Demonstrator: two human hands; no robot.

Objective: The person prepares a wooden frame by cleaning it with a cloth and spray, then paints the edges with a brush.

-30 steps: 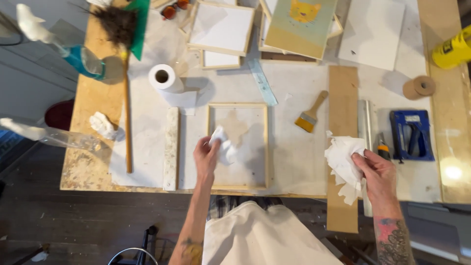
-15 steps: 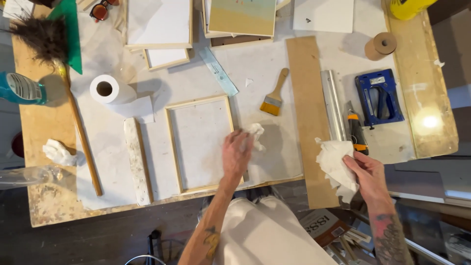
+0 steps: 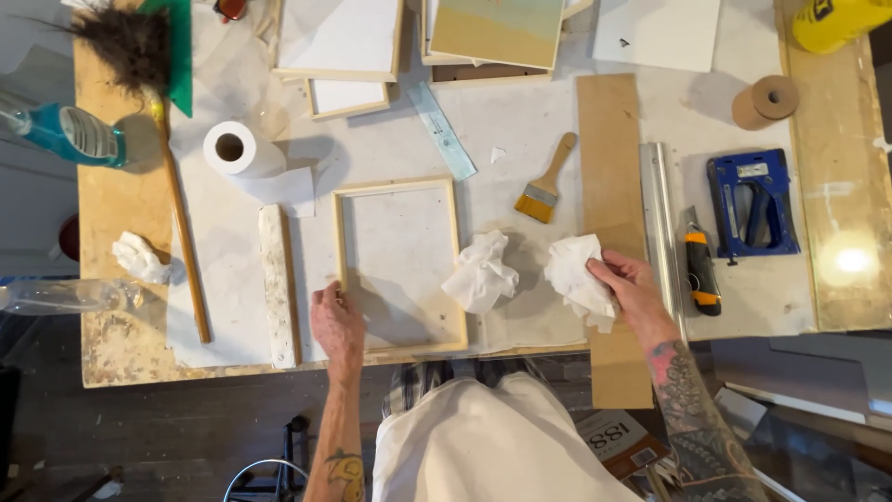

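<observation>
A pale wooden picture frame (image 3: 400, 191) lies flat on the workbench in front of me. My left hand (image 3: 334, 321) rests on its lower left corner, fingers touching the wood. A crumpled white paper towel (image 3: 480, 271) lies loose at the frame's right edge. My right hand (image 3: 632, 290) grips a second crumpled white paper towel (image 3: 574, 272) just left of a long wooden board (image 3: 609, 167).
A paintbrush (image 3: 544, 186), a clear ruler (image 3: 442, 132) and a paper towel roll (image 3: 237, 149) lie behind the frame. A blue staple gun (image 3: 753, 204), a utility knife (image 3: 701, 265), a tape roll (image 3: 767, 100), a spray bottle (image 3: 65, 135) and stacked canvases (image 3: 339, 42) surround it.
My left hand let go of its paper towel beside the frame and moved to the frame's lower left corner. My right hand brought its towel leftward, nearer the frame.
</observation>
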